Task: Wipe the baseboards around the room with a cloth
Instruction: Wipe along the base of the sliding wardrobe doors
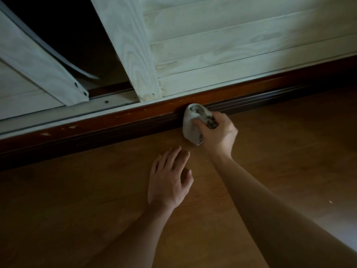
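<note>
Nearest the lens, the bare right forearm (pixel 280 219) is stretched out towards the wall. A crumpled pale grey cloth (pixel 190 130) is bunched into a wad and pressed against the face of the dark reddish-brown wooden baseboard (pixel 116 128), just below the bottom corner of a white wood-grain sliding door (pixel 212 45). The wad is gripped by the right hand (pixel 218 134), whose fingers are curled round it. The left hand (pixel 168 180) is laid flat on the brown wood-look floor (pixel 77 209) near the baseboard, fingers straight and slightly spread, with nothing held.

Dark soiled patches are seen on the part of the cloth turned upward, so dirt could be smeared back onto the wood if the wad is not refolded to a clean side. The grooved lower moulding could be skipped, since a bunched wad is likely to ride over the ridges. Pale chips (pixel 46 134) are visible along the upper edge further left; fibres could be snagged there. In such dim light, missed streaks could easily go unnoticed.
</note>
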The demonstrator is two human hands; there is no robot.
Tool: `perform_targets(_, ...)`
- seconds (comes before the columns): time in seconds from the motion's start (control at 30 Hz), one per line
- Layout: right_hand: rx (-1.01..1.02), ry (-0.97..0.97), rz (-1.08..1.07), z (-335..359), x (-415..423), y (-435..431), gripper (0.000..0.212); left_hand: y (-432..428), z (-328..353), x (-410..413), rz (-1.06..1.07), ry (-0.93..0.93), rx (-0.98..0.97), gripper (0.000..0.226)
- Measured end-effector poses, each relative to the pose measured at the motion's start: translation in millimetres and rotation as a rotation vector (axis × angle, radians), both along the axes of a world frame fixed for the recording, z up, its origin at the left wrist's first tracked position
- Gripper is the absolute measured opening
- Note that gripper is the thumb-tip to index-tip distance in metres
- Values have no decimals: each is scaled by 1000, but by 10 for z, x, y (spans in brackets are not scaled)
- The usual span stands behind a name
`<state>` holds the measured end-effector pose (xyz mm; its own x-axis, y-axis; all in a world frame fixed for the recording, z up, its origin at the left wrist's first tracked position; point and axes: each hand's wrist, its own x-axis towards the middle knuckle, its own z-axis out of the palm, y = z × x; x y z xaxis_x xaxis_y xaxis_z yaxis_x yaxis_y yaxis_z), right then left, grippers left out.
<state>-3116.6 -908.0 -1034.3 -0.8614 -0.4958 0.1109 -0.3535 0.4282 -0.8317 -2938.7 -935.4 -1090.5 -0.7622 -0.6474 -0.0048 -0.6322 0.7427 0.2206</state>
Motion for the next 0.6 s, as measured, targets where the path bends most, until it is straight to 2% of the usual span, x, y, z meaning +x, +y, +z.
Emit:
perform_targets(0.1,-19,-5,53,17,44,-53,26,-12,-5,-23,4,-2,2,53)
perform_targets(0.23,19,46,17,42,-240,111,29,-14,-1,-40,7,-5,-6,53)
perform_targets(0.4,83,3,-173,54,-665,348,33,-25,-7,-48,4,-11,-13,52)
perform_targets(0.6,-43,-171,-469,19,-952,507,30,-27,-19,-33,3,-1,-15,52)
